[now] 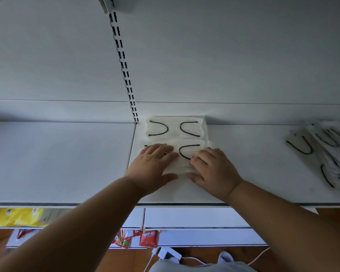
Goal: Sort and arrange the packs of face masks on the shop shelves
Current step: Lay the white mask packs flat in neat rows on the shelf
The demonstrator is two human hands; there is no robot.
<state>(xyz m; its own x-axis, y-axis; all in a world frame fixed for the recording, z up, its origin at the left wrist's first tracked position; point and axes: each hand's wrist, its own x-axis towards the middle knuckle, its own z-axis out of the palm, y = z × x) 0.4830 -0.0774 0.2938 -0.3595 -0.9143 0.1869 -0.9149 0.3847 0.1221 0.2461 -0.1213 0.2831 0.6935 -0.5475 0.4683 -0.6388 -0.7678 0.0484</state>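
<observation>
Two clear packs of white face masks with black ear loops, laid one behind the other on a white shop shelf (243, 163), just right of the slotted upright (124, 63) at the shelf's back panel. Rear pack (175, 127) flat against the back panel, both black loops showing. Front pack (185, 156) touching or slightly overlapping the rear one, its left loop mostly hidden under the fingers, its right loop plain between the two hands.

Left hand (155, 163) palm down on the left part of the front pack, fingers straight and together, thumb spread out along the near edge. Right hand (212, 169) on the right part of the same pack, fingers bent a little at the knuckles with the tips pressing on the wrapper, thumb stretched toward the left thumb at the near edge; nothing gripped or lifted in either hand, both merely pressing the pack flat to the shelf.

Well apart at the far right of the same shelf, a loose, fanned heap of more mask packs (326, 154), tilted and overlapping, black loops visible through the wrappers.

Below the shelf edge, yellow packets (18, 216) on a lower shelf at left, red sachets (148, 239) hanging lower down near the middle, white cables (194, 259) on the brown floor.
</observation>
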